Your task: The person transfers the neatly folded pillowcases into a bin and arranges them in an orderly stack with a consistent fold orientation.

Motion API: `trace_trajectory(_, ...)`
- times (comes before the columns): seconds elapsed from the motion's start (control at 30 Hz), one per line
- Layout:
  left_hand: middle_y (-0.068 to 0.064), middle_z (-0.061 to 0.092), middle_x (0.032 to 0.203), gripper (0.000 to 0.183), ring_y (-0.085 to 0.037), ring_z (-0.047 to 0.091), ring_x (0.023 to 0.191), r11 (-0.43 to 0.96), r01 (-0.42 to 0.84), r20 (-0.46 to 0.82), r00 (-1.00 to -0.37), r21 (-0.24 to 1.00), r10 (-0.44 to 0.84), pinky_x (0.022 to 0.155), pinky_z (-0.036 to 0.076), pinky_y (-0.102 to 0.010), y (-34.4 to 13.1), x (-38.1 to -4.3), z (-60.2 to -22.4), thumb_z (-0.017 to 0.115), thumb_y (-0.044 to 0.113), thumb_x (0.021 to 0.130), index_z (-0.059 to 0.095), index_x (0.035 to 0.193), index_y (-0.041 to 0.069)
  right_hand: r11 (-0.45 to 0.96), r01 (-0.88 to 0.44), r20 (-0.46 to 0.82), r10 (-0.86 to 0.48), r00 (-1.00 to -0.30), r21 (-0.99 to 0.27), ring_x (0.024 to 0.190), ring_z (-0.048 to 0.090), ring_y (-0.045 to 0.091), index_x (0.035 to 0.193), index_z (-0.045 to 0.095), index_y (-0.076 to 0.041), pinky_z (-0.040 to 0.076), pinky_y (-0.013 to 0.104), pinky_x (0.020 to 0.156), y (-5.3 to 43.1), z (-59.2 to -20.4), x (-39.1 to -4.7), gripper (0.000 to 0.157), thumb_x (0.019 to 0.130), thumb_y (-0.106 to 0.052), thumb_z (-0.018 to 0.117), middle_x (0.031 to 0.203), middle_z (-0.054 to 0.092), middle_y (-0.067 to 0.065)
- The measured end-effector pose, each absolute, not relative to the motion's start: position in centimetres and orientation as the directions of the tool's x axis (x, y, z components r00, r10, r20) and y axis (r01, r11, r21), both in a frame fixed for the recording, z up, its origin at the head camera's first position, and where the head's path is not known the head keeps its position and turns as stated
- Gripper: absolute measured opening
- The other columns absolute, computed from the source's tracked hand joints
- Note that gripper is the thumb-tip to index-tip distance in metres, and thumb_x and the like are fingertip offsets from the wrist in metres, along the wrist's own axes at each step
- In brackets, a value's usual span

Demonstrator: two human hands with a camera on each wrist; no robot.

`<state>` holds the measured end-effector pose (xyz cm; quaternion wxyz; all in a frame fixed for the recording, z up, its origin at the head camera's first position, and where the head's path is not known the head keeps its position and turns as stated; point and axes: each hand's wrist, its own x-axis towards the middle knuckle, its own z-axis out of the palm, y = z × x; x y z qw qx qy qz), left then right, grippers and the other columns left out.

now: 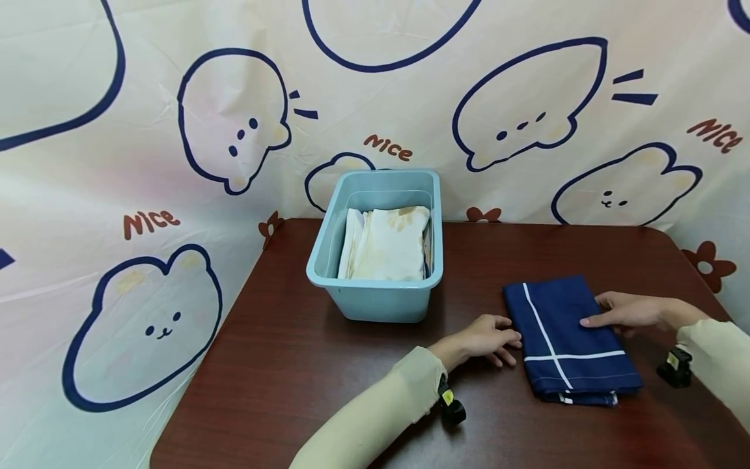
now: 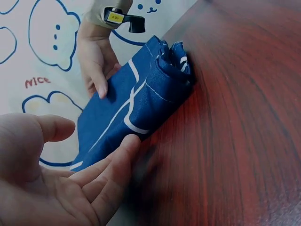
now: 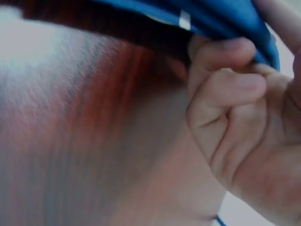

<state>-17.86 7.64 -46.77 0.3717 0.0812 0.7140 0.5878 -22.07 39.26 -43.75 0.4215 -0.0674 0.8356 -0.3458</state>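
A folded navy blue cloth (image 1: 565, 332) with crossing white stripes is at the right side of the table. My right hand (image 1: 635, 311) grips its right edge, thumb on top and other fingers beneath. In the right wrist view, curled fingers (image 3: 225, 89) show under the blue fabric (image 3: 221, 19). At the cloth's left edge is my left hand (image 1: 483, 339), its fingers loosely spread. The left wrist view shows that hand's fingertips (image 2: 131, 141) right at the cloth's side, with the thumb apart from it. Layered folds show at the cloth's near end (image 2: 174, 61).
A light blue plastic bin (image 1: 375, 303) stands toward the back of the dark red-brown table (image 1: 263, 391). Folded white cloth (image 1: 389, 244) with tan marks sits inside it. A pale curtain (image 1: 375, 104) printed with cartoon animals hangs behind the table.
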Motion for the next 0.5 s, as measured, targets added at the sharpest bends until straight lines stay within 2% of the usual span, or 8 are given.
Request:
trace_trajectory(0.1,-0.012,0.076,0.115,0.056,-0.040,0.074,0.098,0.289,-0.334,-0.442,-0.707,0.897,0.552,0.054,0.050,-0.023,7.7,-17.9,-46.8,0.058,0.019,0.102,0.041,0.152,0.001,0.748,0.160,-0.658,-0.436,-0.614,-0.645,0.061,0.051,0.011,0.142,0.038,0.012,0.044,0.025,0.056,39.1,-43.0,-21.9,0.063,0.102,-0.032,0.059,0.089,0.062,0.002)
trace_trajectory(0.23,-0.011,0.076,0.114,0.055,-0.040,0.074,0.097,0.283,-0.329,-0.434,-0.712,0.901,0.552,0.054,0.050,-0.023,7.6,-17.9,-46.6,0.059,0.020,0.101,0.043,0.151,0.003,0.710,0.156,-0.641,-0.490,-0.590,-0.687,0.060,0.053,0.011,0.151,0.018,0.015,0.046,0.025,0.056,39.2,-42.7,-22.0,0.074,0.104,-0.028,0.055,0.101,0.064,0.007)
trace_trajectory(0.37,-0.012,0.076,0.114,0.056,-0.040,0.073,0.097,0.278,-0.333,-0.433,-0.714,0.901,0.549,0.053,0.049,-0.023,7.7,-17.8,-46.7,0.059,0.020,0.101,0.041,0.151,0.001,0.679,0.175,-0.626,-0.504,-0.595,-0.713,0.058,0.053,0.009,0.153,0.004,0.015,0.047,0.024,0.058,39.2,-43.5,-22.1,0.080,0.105,-0.027,0.052,0.097,0.065,0.006)
trace_trajectory(0.5,-0.012,0.075,0.116,0.061,-0.039,0.073,0.102,0.233,-0.397,-0.459,-0.721,0.888,0.519,0.053,0.049,-0.020,7.9,-18.0,-46.8,0.059,0.020,0.100,0.037,0.153,-0.002,0.642,0.167,-0.581,-0.511,-0.634,-0.748,0.057,0.051,0.009,0.154,-0.001,0.015,0.048,0.025,0.059,39.1,-44.4,-22.4,0.083,0.106,-0.026,0.052,0.083,0.060,-0.001)
